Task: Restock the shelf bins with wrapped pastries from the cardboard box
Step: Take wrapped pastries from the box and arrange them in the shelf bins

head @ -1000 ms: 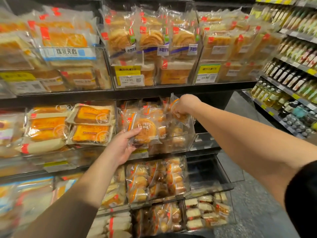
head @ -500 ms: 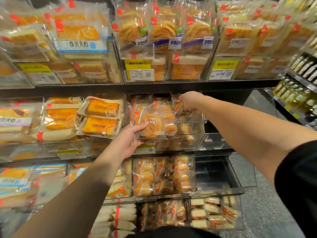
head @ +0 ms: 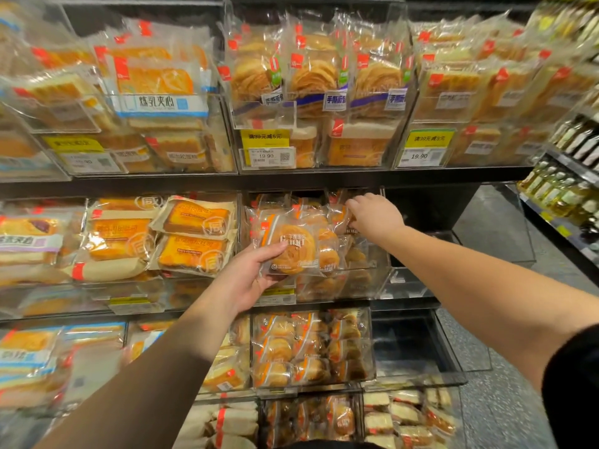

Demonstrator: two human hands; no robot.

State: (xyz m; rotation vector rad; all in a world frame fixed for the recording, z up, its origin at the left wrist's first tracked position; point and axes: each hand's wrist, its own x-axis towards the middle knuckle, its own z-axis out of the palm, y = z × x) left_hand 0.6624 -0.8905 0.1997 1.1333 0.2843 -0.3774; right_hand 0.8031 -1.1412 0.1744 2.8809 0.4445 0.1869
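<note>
My left hand [head: 248,276] grips a clear-wrapped round swirl pastry [head: 290,246] from below, holding it upright at the front of a clear acrylic shelf bin [head: 372,280] on the middle shelf. My right hand [head: 372,215] reaches into the top of the same bin, and its fingers pinch another wrapped pastry [head: 338,217] at the back. Several more wrapped pastries [head: 329,254] stand in the bin. The cardboard box is out of view.
Clear bins of wrapped bread and cakes [head: 191,234] fill the shelves above, left and below. An empty clear bin [head: 418,348] sits at lower right, another [head: 505,234] beside the stocked one. Bottles [head: 564,196] line a shelf at far right. Grey floor [head: 505,409] lies below.
The camera has shifted so the shelves sit further right and lower in view. My right hand has reached slightly deeper into the bin; my left hand still holds the swirl pastry.
</note>
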